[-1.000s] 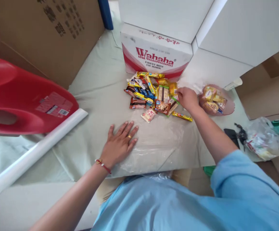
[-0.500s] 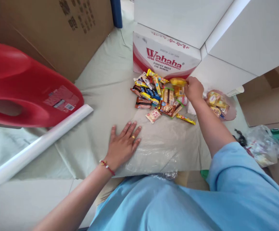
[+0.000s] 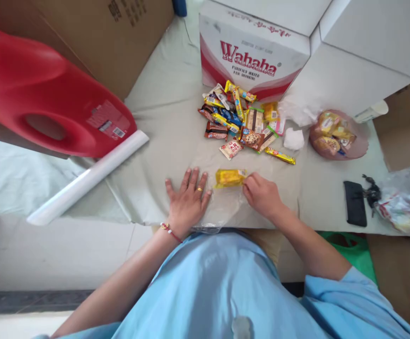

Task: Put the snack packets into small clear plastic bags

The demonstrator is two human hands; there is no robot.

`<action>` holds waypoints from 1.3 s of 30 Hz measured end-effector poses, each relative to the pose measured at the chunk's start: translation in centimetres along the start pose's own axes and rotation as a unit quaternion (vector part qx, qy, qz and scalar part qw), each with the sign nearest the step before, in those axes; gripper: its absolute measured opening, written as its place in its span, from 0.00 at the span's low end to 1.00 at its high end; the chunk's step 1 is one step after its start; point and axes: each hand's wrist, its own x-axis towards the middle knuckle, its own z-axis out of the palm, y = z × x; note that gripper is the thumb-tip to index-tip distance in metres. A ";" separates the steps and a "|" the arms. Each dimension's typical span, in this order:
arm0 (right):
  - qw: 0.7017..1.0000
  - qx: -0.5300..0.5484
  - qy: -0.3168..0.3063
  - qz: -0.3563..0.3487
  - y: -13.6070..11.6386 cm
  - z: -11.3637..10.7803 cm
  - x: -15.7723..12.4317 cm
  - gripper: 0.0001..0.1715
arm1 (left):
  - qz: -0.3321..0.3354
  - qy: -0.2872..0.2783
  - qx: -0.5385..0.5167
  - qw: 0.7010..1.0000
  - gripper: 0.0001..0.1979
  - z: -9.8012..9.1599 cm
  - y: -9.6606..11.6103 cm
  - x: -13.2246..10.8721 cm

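My right hand point(image 3: 262, 194) pinches one end of a yellow wrapped snack point(image 3: 229, 178) above a clear plastic sheet near the table's front edge. To the left of it my left hand point(image 3: 188, 200) lies flat with fingers spread, at the edge of the clear plastic point(image 3: 222, 207). Beyond both hands lies a pile of wrapped snacks: a brown cookie packet point(image 3: 251, 138), a cream-coloured packet point(image 3: 231, 149), a slim yellow stick packet point(image 3: 280, 155) and another yellow packet point(image 3: 270, 112), among several others.
A Wahaha carton point(image 3: 250, 56) backs the pile. On the right are a white tissue point(image 3: 294, 139), a pink bowl point(image 3: 316, 147) of snacks, a black phone point(image 3: 355, 203), keys point(image 3: 372, 192) and a plastic bag point(image 3: 405, 200). A white roll point(image 3: 92, 176) and red jug point(image 3: 81, 94) lie left.
My right hand has drawn the yellow snack from the pile toward me, onto or just above the clear plastic. The left hand stays flat. The view has shifted.
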 end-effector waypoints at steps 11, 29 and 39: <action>0.994 0.037 -0.107 0.006 4.3 -3.4 -3.7 0.16 | -0.002 0.006 0.002 1.000 0.32 0.2 0.0 0.0; 0.967 0.142 -0.210 0.033 9.4 -7.2 -8.9 0.22 | -0.010 0.000 0.001 1.000 0.32 0.0 0.3 0.0; 0.989 0.003 -0.099 -0.110 0.1 1.0 3.5 0.32 | -0.009 0.009 0.001 1.000 0.31 -0.1 0.5 -0.1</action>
